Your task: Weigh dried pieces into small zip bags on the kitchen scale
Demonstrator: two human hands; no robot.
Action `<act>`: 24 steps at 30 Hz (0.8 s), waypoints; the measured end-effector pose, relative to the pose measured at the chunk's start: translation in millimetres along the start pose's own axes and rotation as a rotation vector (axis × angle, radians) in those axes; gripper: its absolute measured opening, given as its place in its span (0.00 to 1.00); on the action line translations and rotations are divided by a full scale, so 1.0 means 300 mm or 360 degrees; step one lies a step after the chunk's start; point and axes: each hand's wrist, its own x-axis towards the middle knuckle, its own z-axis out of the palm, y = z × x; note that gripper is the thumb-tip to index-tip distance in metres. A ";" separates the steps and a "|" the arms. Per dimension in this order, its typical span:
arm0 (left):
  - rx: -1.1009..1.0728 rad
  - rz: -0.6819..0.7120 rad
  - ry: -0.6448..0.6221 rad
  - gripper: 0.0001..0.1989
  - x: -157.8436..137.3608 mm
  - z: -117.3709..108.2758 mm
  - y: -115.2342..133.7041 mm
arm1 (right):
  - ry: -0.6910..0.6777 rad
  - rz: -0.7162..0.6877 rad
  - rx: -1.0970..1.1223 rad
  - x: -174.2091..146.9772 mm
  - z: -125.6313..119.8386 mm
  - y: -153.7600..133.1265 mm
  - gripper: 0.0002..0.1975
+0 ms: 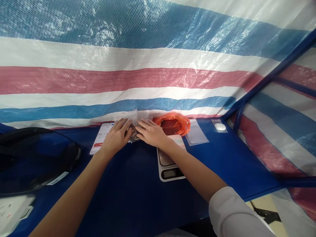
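Note:
Clear plastic bags (pixel 132 115) with small dark items inside lie at the back of the blue table, against the striped sheet. My left hand (pixel 118 135) rests over the left side of the bags, fingers stretched out. From the right, my right hand (pixel 152 134) reaches onto the same bags with its fingers spread. What lies under the fingertips is partly hidden. Beside my right hand is an open orange plastic bag (pixel 184 124) with something dark red-brown inside. Under my right forearm stands a white kitchen scale (pixel 161 174), its display dark. A phone (pixel 96 147) showing a timer lies partly behind my left hand.
A flat clear plastic bag (pixel 197 135) lies right of the orange bag. Farther right is a small white rounded object (pixel 220 127) on clear plastic. Black headgear (pixel 71 161) and a white power strip (pixel 14 210) occupy the left. Blue frame bars (pixel 240 113) edge the right side.

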 end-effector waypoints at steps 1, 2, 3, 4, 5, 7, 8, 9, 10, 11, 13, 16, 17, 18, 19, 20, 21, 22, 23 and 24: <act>-0.0013 0.0000 -0.0002 0.28 0.002 0.002 -0.003 | 0.0003 -0.0011 -0.0020 0.000 0.005 0.004 0.19; -0.0026 0.0000 -0.0007 0.27 0.004 0.003 -0.006 | 0.0009 -0.0023 -0.0040 0.000 0.008 0.009 0.18; -0.0037 0.0002 -0.0017 0.27 0.007 0.003 -0.008 | 0.0017 -0.0033 -0.0057 0.001 0.010 0.012 0.18; -0.0043 0.0005 -0.0029 0.27 0.009 0.002 -0.010 | 0.0026 -0.0043 -0.0072 0.002 0.011 0.015 0.18; -0.0043 0.0008 -0.0040 0.26 0.011 0.000 -0.011 | 0.0037 -0.0052 -0.0083 0.002 0.011 0.018 0.18; -0.0024 0.0007 -0.0048 0.26 0.014 -0.004 -0.010 | 0.0060 -0.0066 -0.0099 0.003 0.010 0.021 0.18; -0.0005 0.0002 -0.0040 0.26 0.015 -0.006 -0.009 | 0.0073 -0.0072 -0.0100 0.002 0.008 0.022 0.18; 0.0017 -0.0005 -0.0022 0.26 0.014 -0.008 -0.006 | 0.0089 -0.0075 -0.0098 0.000 0.004 0.022 0.17; 0.0038 -0.0012 0.0002 0.26 0.013 -0.011 -0.002 | 0.0106 -0.0079 -0.0091 -0.003 0.000 0.022 0.17; 0.0056 -0.0019 0.0032 0.25 0.010 -0.014 0.003 | 0.0128 -0.0079 -0.0083 -0.009 -0.006 0.022 0.17; 0.0074 -0.0028 0.0104 0.24 0.004 -0.021 0.020 | 0.0183 -0.0066 -0.0061 -0.027 -0.021 0.022 0.17; 0.0065 -0.0029 0.0219 0.22 -0.010 -0.033 0.064 | 0.0300 -0.0031 -0.0029 -0.082 -0.044 0.030 0.16; 0.0060 -0.0024 0.0255 0.21 -0.016 -0.037 0.085 | 0.0341 -0.0019 -0.0020 -0.107 -0.050 0.036 0.16; 0.0057 -0.0015 0.0287 0.20 -0.024 -0.040 0.108 | 0.0378 -0.0003 -0.0012 -0.137 -0.057 0.044 0.16; 0.0056 -0.0005 0.0320 0.19 -0.032 -0.043 0.135 | 0.0408 0.0015 -0.0005 -0.170 -0.063 0.053 0.16; 0.0057 0.0009 0.0350 0.18 -0.041 -0.044 0.163 | 0.0430 0.0040 0.0009 -0.206 -0.070 0.064 0.16; 0.0059 0.0025 0.0380 0.17 -0.051 -0.043 0.192 | 0.0454 0.0079 0.0031 -0.246 -0.077 0.077 0.15; 0.0057 0.0041 0.0414 0.17 -0.062 -0.041 0.221 | 0.0474 0.0121 0.0053 -0.288 -0.085 0.090 0.15; 0.0049 0.0061 0.0431 0.16 -0.074 -0.037 0.249 | 0.0491 0.0173 0.0069 -0.332 -0.094 0.104 0.15; 0.0034 0.0091 0.0442 0.16 -0.087 -0.031 0.276 | 0.0507 0.0216 0.0082 -0.377 -0.104 0.119 0.15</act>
